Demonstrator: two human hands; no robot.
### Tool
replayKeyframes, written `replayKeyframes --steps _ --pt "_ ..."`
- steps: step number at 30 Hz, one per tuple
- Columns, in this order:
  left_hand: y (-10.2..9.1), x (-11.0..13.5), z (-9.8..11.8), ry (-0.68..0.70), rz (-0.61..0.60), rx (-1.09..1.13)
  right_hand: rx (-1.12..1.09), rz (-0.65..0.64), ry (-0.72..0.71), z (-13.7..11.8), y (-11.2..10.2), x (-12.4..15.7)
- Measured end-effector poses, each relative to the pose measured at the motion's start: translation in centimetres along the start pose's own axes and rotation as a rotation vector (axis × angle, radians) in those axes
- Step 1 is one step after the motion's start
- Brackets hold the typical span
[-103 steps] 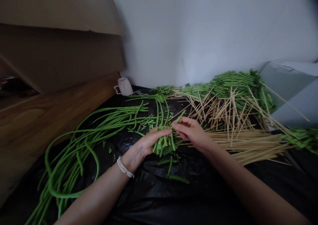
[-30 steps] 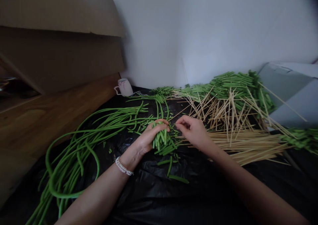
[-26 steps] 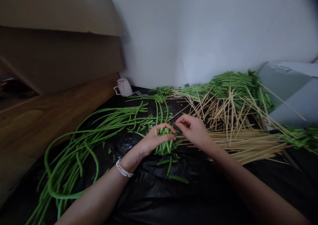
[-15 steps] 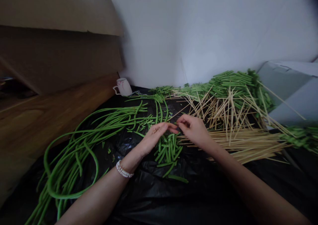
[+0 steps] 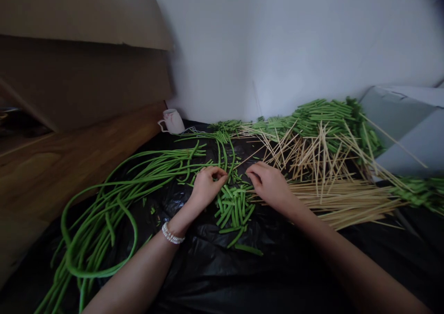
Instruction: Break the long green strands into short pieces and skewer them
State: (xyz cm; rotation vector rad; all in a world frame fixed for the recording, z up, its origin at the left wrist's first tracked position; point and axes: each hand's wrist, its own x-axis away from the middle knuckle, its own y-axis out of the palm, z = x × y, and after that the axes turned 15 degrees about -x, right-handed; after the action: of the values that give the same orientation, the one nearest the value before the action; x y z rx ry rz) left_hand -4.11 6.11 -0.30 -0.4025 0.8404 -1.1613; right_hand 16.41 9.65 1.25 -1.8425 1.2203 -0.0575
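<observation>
My left hand (image 5: 209, 186), with a beaded bracelet at the wrist, is closed with thumb and fingertips pinched together. Facing it across a small gap, my right hand (image 5: 268, 184) also makes a pinch. Whatever either pinch holds is hidden or too small to name. Just below and between them lies a heap of short cut green bean pieces (image 5: 237, 210). Long uncut yardlong beans (image 5: 138, 159) sprawl to the left, some curling toward the front. Beside my right hand, thin wooden sticks (image 5: 347, 196) lie in a loose bundle, and more sticks (image 5: 319, 159) cross one another behind.
Stacked cut beans (image 5: 324, 115) line the wall (image 5: 215, 50), with another bunch (image 5: 423, 193) at far right. A white mug (image 5: 173, 121) stands in the corner. A cardboard box (image 5: 86, 73) looms left, a pale box (image 5: 405, 129) right. Black plastic (image 5: 277, 272) covers the surface.
My hands, close together before, have moved apart. The left hand has shifted slightly left, and its extended fingers have curled into a pinch. The right hand stays nearly in place.
</observation>
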Motion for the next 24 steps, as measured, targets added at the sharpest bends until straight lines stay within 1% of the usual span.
replayKeyframes --steps 3,6,8,10,13,16,18,20,21,22,24 --pt "0.0 0.0 -0.7 0.07 -0.023 -0.187 -0.024 -0.101 -0.035 -0.3 0.3 0.1" --pt "-0.1 0.1 -0.9 0.119 -0.107 -0.384 -0.021 -0.179 -0.05 -0.6 0.4 0.2" --pt "-0.1 0.4 -0.7 0.137 -0.142 -0.517 0.003 -0.2 -0.041 -0.7 0.4 0.3" --pt "-0.2 0.7 -0.4 0.149 -0.135 -0.626 0.022 -0.209 -0.031 -0.9 0.4 0.3" --pt "0.0 1.0 -0.4 0.181 -0.117 -0.68 0.026 -0.218 -0.028 -1.0 0.3 0.3" --pt "0.3 0.7 -0.7 0.179 -0.081 -0.606 0.011 -0.208 -0.033 -0.8 0.4 0.3" --pt "0.3 0.3 -0.7 0.151 -0.014 -0.51 -0.022 -0.187 -0.042 -0.5 0.5 0.2" --pt "0.1 -0.1 -0.4 0.095 0.062 -0.362 -0.083 -0.152 -0.052 -0.3 0.5 0.1" --pt "-0.2 -0.2 -0.1 0.046 0.081 -0.259 -0.124 -0.127 -0.057 -0.3 0.5 0.0" --pt "-0.4 -0.4 0.2 -0.013 0.065 -0.118 -0.172 -0.1 -0.059 -0.3 0.4 -0.1" --pt "-1.0 -0.4 1.0 -0.148 -0.079 0.228 -0.299 -0.055 -0.02 -0.5 0.2 -0.2"
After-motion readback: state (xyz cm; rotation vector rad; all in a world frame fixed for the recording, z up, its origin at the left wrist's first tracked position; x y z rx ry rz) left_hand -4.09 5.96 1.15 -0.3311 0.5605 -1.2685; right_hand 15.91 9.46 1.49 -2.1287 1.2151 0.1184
